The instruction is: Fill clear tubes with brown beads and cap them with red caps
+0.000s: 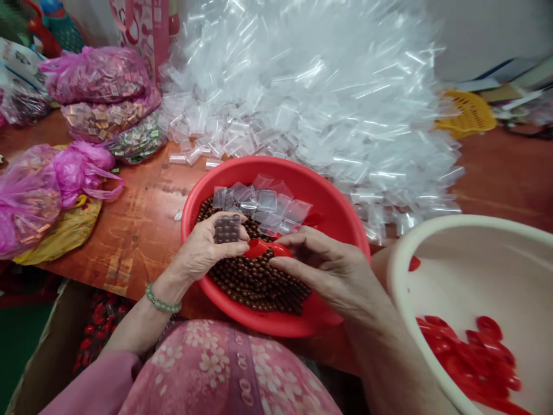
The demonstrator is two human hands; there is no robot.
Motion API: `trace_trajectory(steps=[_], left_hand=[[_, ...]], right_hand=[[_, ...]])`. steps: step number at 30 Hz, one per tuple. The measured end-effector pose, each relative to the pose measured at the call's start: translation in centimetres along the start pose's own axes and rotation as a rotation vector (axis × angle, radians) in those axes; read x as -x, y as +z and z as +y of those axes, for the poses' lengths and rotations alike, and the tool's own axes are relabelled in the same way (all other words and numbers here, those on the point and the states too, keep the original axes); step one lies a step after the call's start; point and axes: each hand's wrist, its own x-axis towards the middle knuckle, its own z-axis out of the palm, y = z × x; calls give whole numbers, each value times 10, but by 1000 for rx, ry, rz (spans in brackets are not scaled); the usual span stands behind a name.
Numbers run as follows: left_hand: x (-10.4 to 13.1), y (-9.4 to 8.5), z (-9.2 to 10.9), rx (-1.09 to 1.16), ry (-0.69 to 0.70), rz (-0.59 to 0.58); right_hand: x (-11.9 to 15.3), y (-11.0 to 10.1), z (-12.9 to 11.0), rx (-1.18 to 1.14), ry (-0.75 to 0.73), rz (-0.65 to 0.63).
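Note:
My left hand is closed around a small clear plastic sleeve filled with brown beads. Its thumb reaches the left end of a glossy red plastic piece. Thumb and fingers of my right hand pinch the other end of that piece. Both hands are over a red basin, which holds a mass of round brown beads. Several flat clear sleeves lie on top of the beads at the far side. The exact kind of the red piece is hard to make out.
A large pile of clear plastic sleeves covers the table behind the basin. At right stands a cream basin with red plastic pieces. Pink bags of small items sit at left, and a yellow basket at back right.

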Motion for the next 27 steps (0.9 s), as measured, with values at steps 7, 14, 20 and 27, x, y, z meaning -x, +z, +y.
trace_trajectory(steps=[7, 14, 20, 27], left_hand=[[9, 22, -7, 13, -2, 74], [14, 22, -6, -10, 5, 80], [9, 16, -2, -53, -13, 60], [14, 7, 3, 171, -39, -252]], right_hand=[[7, 30, -8, -118, -4, 160], [17, 42, -5, 103, -260, 226], [14, 40, -3, -79, -141, 144], [-4, 12, -7, -293, 41, 394]])
